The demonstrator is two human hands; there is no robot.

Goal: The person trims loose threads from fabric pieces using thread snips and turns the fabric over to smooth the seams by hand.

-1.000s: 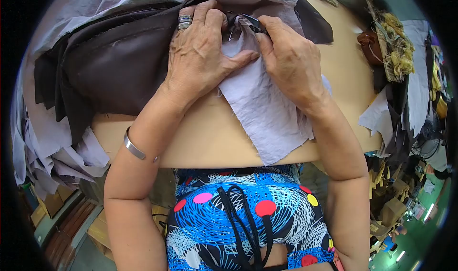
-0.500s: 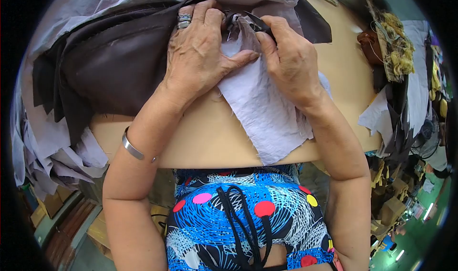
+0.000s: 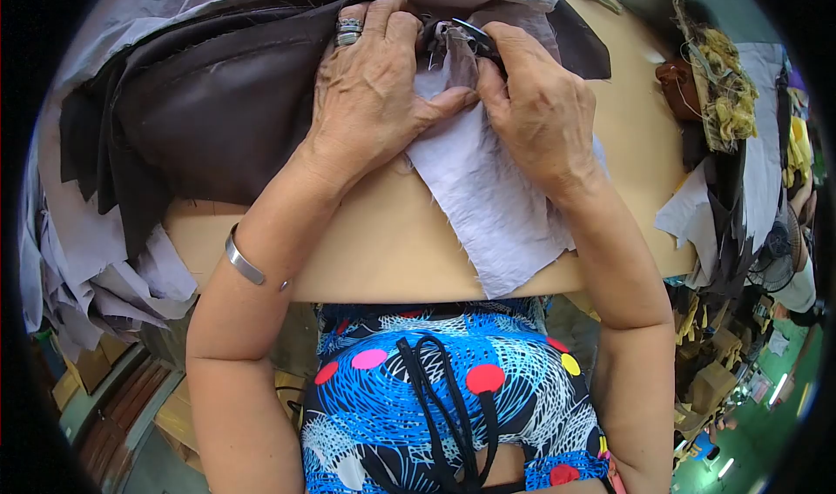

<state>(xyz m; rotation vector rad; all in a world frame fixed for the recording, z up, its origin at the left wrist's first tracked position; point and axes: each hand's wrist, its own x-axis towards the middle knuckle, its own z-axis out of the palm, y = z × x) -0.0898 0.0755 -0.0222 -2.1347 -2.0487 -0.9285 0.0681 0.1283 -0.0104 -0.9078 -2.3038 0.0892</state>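
Observation:
My left hand [image 3: 370,94] lies over the edge of dark brown fabric [image 3: 218,111], fingers bent over it and thumb stretched right across a light grey cloth piece [image 3: 496,207]. Its fingertips are hidden in the folds. Just to the right, my right hand [image 3: 540,102] is closed in a pinch on a small dark tool with a thin metal blade [image 3: 472,29]. The blade points left at the bunched top of the grey cloth, where frayed threads show. The grey cloth hangs down toward the near edge of the tan table [image 3: 383,241].
Pale grey fabric [image 3: 113,268] hangs over the table's left side. On the right are a brown pouch [image 3: 677,89], a board with yellow threads [image 3: 727,102] and hanging cloth strips [image 3: 692,211]. Beyond them stands a fan [image 3: 778,248]. Boxes [image 3: 714,385] are at the lower right.
Both hands and the fabric have shifted slightly right in view. The blade in my right hand shows more clearly above the bunched cloth.

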